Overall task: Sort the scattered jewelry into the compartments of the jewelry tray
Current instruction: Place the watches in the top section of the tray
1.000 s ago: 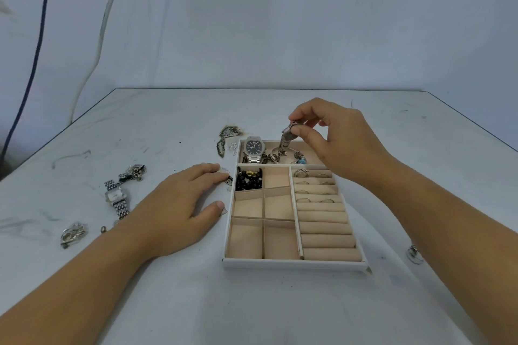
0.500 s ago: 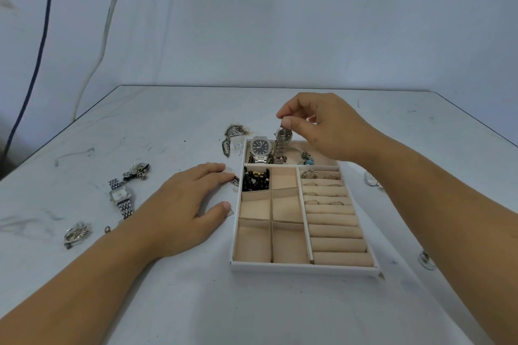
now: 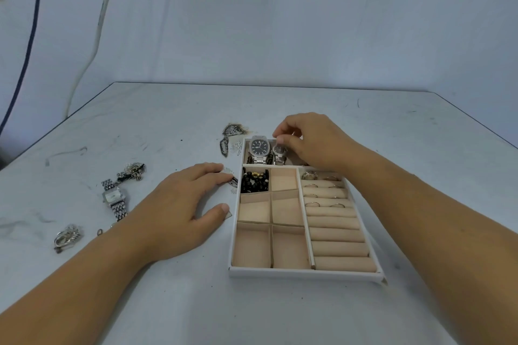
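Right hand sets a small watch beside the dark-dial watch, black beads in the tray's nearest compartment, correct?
No: the head view shows the black beads in the far-left square compartment of the tray, right next to the dark-dial watch. The rest stands.

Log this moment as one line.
right hand: pinches small watch in far compartment of jewelry tray | left hand: rests on table beside tray | square watch: unsorted
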`<state>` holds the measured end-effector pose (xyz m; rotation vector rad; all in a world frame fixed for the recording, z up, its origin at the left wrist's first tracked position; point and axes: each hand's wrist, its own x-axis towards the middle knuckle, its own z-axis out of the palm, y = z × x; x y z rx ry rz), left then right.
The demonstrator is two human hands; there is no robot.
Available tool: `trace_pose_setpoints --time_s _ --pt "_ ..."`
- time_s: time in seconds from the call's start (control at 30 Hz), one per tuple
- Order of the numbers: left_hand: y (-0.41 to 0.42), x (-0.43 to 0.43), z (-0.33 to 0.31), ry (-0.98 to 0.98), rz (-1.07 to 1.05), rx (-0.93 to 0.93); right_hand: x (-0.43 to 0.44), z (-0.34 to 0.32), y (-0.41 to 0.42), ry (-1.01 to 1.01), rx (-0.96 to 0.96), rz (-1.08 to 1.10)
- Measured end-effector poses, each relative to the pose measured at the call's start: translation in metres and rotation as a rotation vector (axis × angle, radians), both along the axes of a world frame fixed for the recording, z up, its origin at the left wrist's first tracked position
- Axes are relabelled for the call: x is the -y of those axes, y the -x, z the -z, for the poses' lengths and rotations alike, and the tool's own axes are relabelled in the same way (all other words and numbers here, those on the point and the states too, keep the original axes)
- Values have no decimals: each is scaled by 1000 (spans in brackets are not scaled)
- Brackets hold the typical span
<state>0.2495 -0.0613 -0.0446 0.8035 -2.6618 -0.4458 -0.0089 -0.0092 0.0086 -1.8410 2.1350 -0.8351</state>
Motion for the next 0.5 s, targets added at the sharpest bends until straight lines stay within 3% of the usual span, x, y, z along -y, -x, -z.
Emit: trace_pose_setpoints --time_s 0.1,0.3,0.5 --pt "0 0 0 0 -1 4 6 4 0 -21 -109 1" --pt "0 1 1 3 1 -7 7 0 -2 -47 -148 -21" --pt "0 1 0 7 1 -6 -11 -13 -3 -109 -46 -48"
